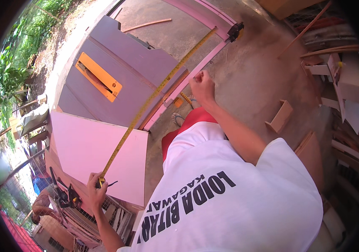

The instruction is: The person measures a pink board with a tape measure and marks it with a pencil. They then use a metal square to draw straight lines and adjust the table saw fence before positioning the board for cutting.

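My left hand (97, 194) grips a tape measure (101, 180), with a thin dark piece sticking out beside its case. The yellow tape blade (154, 97) runs across a pale board (103, 153) and a grey table saw top (131, 80). Its far end rests by the pinkish fence rail (200, 67), short of the rail's black end fitting (235, 32). My right hand (203, 87) is curled closed beside the near side of that rail; what its fingers hold, if anything, is hidden.
An orange insert plate (98, 77) with a blade slot sits in the saw top. A thin wood strip (148, 24) lies beyond it. Wood offcuts (339, 88) are piled at right, near a small wooden piece (279, 116) on the floor. Black clamps (66, 194) sit at lower left.
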{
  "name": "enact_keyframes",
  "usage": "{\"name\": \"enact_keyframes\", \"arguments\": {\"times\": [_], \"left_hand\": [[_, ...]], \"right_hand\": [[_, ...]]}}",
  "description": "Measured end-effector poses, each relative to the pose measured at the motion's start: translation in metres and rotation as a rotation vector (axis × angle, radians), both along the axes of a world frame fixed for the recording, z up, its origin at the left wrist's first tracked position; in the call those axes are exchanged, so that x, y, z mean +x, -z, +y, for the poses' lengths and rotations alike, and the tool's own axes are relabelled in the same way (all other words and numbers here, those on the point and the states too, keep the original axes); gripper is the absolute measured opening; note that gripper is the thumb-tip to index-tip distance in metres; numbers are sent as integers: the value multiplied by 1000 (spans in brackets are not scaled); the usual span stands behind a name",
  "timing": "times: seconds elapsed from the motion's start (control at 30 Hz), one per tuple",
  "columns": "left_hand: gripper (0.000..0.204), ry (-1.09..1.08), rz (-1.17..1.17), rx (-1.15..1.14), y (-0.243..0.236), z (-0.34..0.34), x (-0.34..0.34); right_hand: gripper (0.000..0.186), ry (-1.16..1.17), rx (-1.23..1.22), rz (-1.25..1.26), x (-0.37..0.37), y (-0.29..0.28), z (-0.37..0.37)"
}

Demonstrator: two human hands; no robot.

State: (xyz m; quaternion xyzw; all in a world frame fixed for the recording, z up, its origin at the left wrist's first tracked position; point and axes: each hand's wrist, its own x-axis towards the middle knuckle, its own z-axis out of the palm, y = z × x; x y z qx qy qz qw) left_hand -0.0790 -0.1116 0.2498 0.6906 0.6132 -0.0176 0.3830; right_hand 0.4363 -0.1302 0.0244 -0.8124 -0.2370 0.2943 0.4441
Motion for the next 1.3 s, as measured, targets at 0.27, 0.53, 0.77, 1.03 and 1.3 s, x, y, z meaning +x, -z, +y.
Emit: {"name": "enact_keyframes", "arguments": {"times": [0.27, 0.53, 0.77, 1.03, 1.3], "left_hand": [[34, 16, -180, -60, 42, 32, -16], [32, 80, -253, -66, 65, 52, -23], [34, 9, -274, -143, 76, 52, -35], [33, -182, -202, -174, 30, 34, -31], [36, -211, -89, -148, -4, 27, 30]], "right_hand": [[37, -200, 27, 373, -88, 127, -63], [58, 151, -44, 198, -126, 144, -36], [50, 94, -125, 568, -95, 156, -36], [66, -128, 340, 773, 34, 191, 99], [41, -232, 360, 561, 29, 236, 163]]}}
